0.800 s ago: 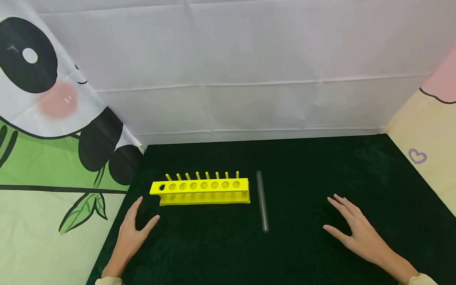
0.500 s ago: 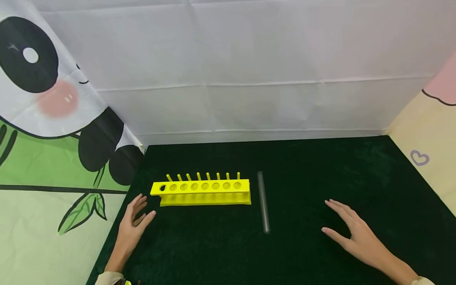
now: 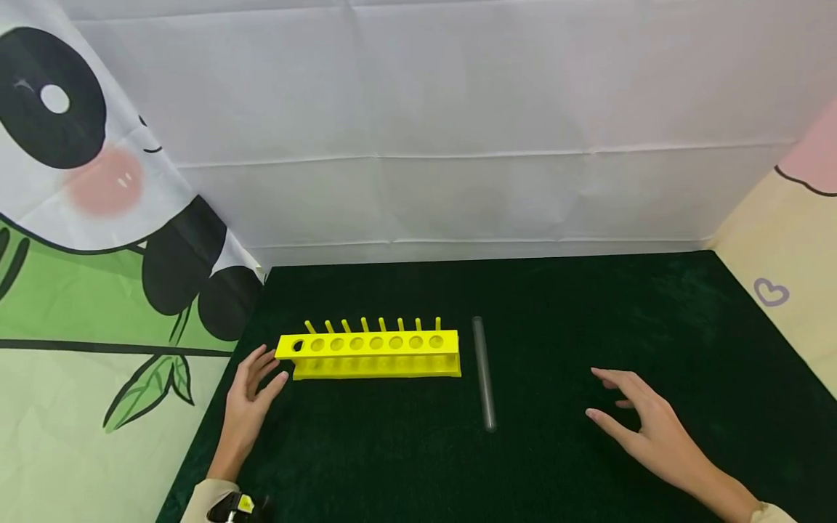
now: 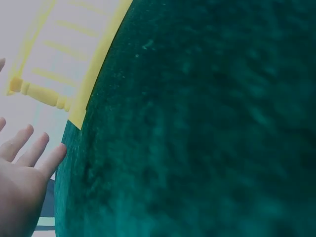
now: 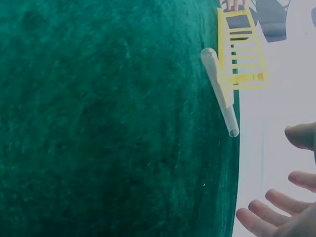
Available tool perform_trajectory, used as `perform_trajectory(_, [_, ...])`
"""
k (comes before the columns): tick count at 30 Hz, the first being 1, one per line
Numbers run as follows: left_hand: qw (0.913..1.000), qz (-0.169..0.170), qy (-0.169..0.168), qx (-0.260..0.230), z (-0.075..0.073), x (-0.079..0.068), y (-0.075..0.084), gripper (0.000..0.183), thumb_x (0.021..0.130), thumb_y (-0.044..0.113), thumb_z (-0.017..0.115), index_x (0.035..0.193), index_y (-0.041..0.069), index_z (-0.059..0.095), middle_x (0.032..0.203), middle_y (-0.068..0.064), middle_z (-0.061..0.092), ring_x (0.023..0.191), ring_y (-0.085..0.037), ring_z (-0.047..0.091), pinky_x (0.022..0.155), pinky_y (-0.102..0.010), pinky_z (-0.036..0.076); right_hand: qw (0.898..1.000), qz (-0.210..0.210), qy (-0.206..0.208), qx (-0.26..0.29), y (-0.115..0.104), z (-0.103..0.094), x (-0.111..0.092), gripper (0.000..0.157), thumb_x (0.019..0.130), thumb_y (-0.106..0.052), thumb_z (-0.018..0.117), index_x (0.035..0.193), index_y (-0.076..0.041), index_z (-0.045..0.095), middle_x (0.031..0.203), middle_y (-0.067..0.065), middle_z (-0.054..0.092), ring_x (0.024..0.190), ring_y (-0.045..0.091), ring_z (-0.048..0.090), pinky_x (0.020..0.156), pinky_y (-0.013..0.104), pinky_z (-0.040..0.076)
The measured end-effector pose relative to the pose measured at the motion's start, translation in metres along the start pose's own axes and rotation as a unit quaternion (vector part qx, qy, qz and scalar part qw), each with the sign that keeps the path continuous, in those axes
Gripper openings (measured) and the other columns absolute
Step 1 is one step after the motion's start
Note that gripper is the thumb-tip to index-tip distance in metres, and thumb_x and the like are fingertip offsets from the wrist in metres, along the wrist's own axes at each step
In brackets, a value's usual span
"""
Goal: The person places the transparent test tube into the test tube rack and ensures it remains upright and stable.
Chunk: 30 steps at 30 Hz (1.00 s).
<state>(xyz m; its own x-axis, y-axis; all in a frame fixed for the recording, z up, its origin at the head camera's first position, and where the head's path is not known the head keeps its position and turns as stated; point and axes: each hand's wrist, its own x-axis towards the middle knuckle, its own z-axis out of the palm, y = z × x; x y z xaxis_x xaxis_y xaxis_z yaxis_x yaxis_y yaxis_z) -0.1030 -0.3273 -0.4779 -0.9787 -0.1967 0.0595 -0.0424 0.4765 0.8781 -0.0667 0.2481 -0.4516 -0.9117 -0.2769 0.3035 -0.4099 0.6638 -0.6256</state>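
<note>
Rack, yellow, upright on the dark green desk, left of centre, closer to the far-left corner than to the others. Long side roughly parallel to the far edge. Single row of round holes along the top; row of short pegs at the rear, the leftmost ones leaning.

Clear tube lying on the desk just beside the rack's right end, a gap between. Runs lengthwise from the far-edge side toward the near edge. Right wrist view: open mouth toward the far edge, rounded end toward the person.

Left hand near the desk's left edge, just beside the rack's left end. Fingers a little bent, thumb apart. Left wrist view: fingers spread; whether any touches the rack, cannot tell.

Right hand over the desk's right part, well apart from the tube. Thumb wide of the fingers; right wrist view shows fingertips spaced, gently curved.

Pale sleeves at both wrists; black device on the left one. White sheet behind the far edge, panda print by the left edge, purple heart on cream cloth by the right.
</note>
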Motion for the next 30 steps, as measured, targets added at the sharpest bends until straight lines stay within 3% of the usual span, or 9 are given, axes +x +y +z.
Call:
perform_trajectory(2, [1.0,0.002,0.0,-0.005,0.0,0.002,0.005,0.065,0.096,0.028,0.057,0.15,0.02,0.021,0.148,-0.011,0.035,0.131,-0.029,0.038,0.097,-0.022,0.041,1.0,0.003,-0.002,0.012,-0.003,0.0,0.002,0.057,0.084,-0.012,0.072,0.135,-0.017,0.048,0.123,0.001,0.053,0.107,-0.003,0.047,0.077,0.023,0.053])
perform_trajectory(4, [0.9999,0.002,0.0,-0.01,-0.001,0.004,0.012,0.064,0.096,0.028,0.056,0.15,0.02,0.022,0.148,-0.012,0.035,0.13,-0.029,0.039,0.098,-0.022,0.041,1.0,0.006,-0.006,0.029,-0.005,-0.001,0.005,0.055,0.085,-0.011,0.071,0.134,-0.016,0.048,0.123,0.002,0.053,0.107,-0.003,0.048,0.076,0.026,0.054])
perform_trajectory(8, [0.9996,0.011,0.005,-0.025,0.002,0.011,0.007,0.06,0.097,0.032,0.053,0.149,0.024,0.025,0.146,-0.013,0.038,0.126,-0.023,0.046,0.088,-0.01,0.042,0.997,0.017,-0.025,0.068,-0.009,-0.003,0.011,0.051,0.088,-0.011,0.068,0.134,-0.015,0.048,0.124,0.004,0.052,0.106,-0.003,0.05,0.075,0.029,0.055])
perform_trajectory(11, [0.999,0.014,0.01,-0.04,0.005,0.017,0.0,0.057,0.098,0.036,0.051,0.148,0.026,0.027,0.143,-0.015,0.042,0.12,-0.022,0.051,0.086,-0.014,0.047,0.995,0.025,-0.04,0.091,-0.013,-0.003,0.015,0.049,0.09,-0.013,0.066,0.134,-0.015,0.047,0.126,0.006,0.052,0.107,0.001,0.052,0.076,0.028,0.055])
perform_trajectory(14, [0.9986,0.009,0.014,-0.05,0.007,0.019,0.001,0.055,0.098,0.038,0.05,0.147,0.025,0.029,0.139,-0.017,0.045,0.116,-0.026,0.053,0.085,-0.021,0.05,0.994,0.028,-0.046,0.1,-0.017,-0.004,0.021,0.048,0.09,-0.015,0.065,0.134,-0.017,0.047,0.127,0.007,0.051,0.107,0.009,0.054,0.076,0.026,0.055])
perform_trajectory(18, [0.999,-0.004,0.018,-0.039,0.007,0.023,0.002,0.056,0.097,0.043,0.048,0.146,0.021,0.032,0.133,-0.015,0.049,0.112,-0.022,0.054,0.083,-0.023,0.052,0.993,0.027,-0.047,0.103,-0.02,-0.003,0.026,0.047,0.091,-0.015,0.065,0.134,-0.017,0.047,0.127,0.006,0.051,0.106,0.017,0.056,0.076,0.025,0.054])
perform_trajectory(30, [0.9984,-0.016,0.009,-0.054,0.009,0.026,0.004,0.056,0.096,0.043,0.049,0.145,0.017,0.037,0.129,-0.014,0.049,0.111,-0.021,0.053,0.081,-0.027,0.053,0.991,0.049,-0.039,0.114,-0.024,0.005,0.031,0.046,0.091,-0.02,0.065,0.133,-0.015,0.047,0.126,0.009,0.052,0.105,0.024,0.057,0.074,0.024,0.054])
